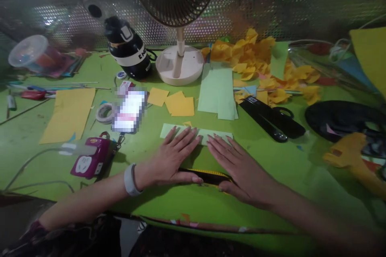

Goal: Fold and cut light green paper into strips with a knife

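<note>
My left hand [177, 156] lies palm down with its fingers stretched out, their tips on a pale green paper strip [165, 130]. Flat beside it, my right hand [233, 164] has its fingertips on or at the strip's right part. A narrow black item with a yellow toothed edge [208, 177] lies below the strip. Both thumbs reach over or touch its ends, and my hands hide part of it. Just above the strip is a small orange paper scrap [187, 123].
Behind lie orange paper squares [182, 104], pale green sheets [215, 90] and crumpled orange paper [250, 54]. A fan [180, 66] and a dark bottle [128, 52] stand farther back. The lit phone [129, 110] and purple device [92, 156] are left, a black stapler [271, 118] right.
</note>
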Demonstrator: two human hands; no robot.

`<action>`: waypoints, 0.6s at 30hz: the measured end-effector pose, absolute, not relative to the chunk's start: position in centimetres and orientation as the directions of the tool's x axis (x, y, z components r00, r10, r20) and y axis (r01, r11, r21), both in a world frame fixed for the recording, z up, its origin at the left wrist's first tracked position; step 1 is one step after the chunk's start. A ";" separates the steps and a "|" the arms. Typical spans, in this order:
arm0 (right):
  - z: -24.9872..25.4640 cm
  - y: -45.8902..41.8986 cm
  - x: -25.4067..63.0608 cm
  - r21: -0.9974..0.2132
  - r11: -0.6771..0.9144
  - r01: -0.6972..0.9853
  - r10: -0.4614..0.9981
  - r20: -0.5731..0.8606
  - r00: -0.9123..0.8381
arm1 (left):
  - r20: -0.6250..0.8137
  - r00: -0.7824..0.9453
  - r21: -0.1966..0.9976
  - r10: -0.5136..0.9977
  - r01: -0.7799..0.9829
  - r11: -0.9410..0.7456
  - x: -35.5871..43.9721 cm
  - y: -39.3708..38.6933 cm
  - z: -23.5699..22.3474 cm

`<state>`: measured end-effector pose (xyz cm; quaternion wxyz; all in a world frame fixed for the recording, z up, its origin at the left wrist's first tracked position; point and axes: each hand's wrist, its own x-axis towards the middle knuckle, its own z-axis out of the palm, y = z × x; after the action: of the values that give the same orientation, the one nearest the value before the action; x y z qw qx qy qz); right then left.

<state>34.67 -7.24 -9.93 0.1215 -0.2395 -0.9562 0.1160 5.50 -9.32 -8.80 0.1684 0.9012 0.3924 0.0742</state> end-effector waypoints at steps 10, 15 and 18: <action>-10.1 -7.0 34.7 -0.332 0.838 0.433 0.510 0.193 -0.838 | -0.017 0.671 0.395 0.741 0.685 -0.612 5.6 -9.2 -8.8; -10.1 -6.9 34.8 -0.327 0.844 0.425 0.501 0.196 -0.843 | -0.013 0.665 0.395 0.747 0.690 -0.607 5.6 -9.3 -8.8; -10.1 -7.0 34.7 -0.329 0.839 0.434 0.506 0.175 -0.845 | -0.004 0.659 0.386 0.752 0.695 -0.607 5.6 -9.4 -9.0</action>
<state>34.72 -6.98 -10.10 0.1282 -0.2472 -0.9502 0.1399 5.60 -9.44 -8.97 0.1802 0.8928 0.4051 0.0793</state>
